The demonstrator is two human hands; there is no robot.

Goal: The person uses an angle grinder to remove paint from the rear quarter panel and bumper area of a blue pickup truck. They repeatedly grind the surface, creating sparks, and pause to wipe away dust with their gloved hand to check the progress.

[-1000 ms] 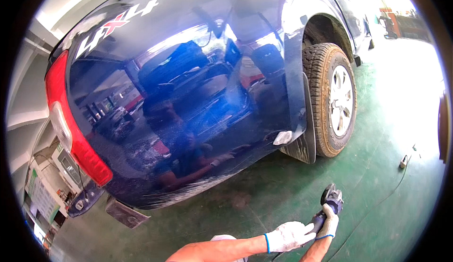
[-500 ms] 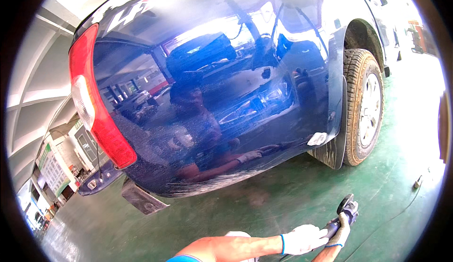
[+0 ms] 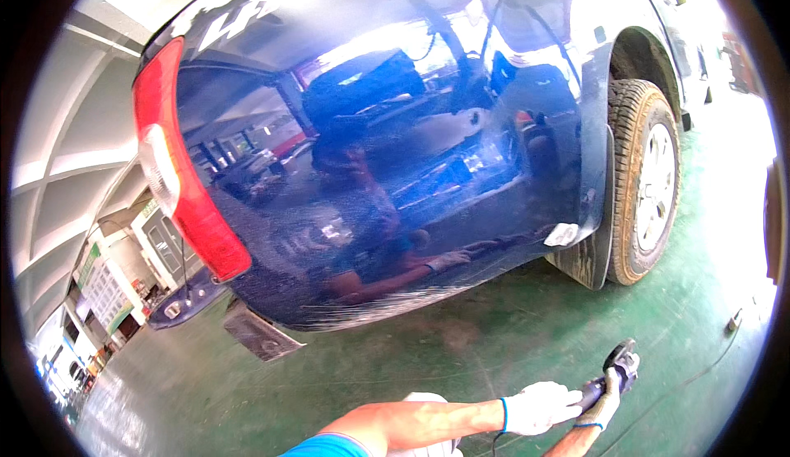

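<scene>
A dark purple-and-grey angle grinder [image 3: 594,389] with a round dark disc [image 3: 619,353] is held low over the green floor. My right hand [image 3: 605,403], in a white knit glove, wraps round it just behind the head. At its rear end is my left hand [image 3: 539,408], also gloved, with its fingers closed against the body; the palm side is hidden. The glossy blue rear panel [image 3: 395,202] of a pickup truck stands in front of me, apart from the disc. Pale scratches [image 3: 362,315] run along its lower edge.
A red tail light [image 3: 189,202] borders the panel at left, above a dark bumper bracket [image 3: 259,334]. To the right are a mud flap [image 3: 583,261] and the rear wheel [image 3: 646,185]. A thin cable [image 3: 704,368] lies on the green floor [image 3: 387,375].
The view has shifted slightly, so the truck appears a little farther right and higher. Both hands and the grinder appear slightly farther right, with the same hold.
</scene>
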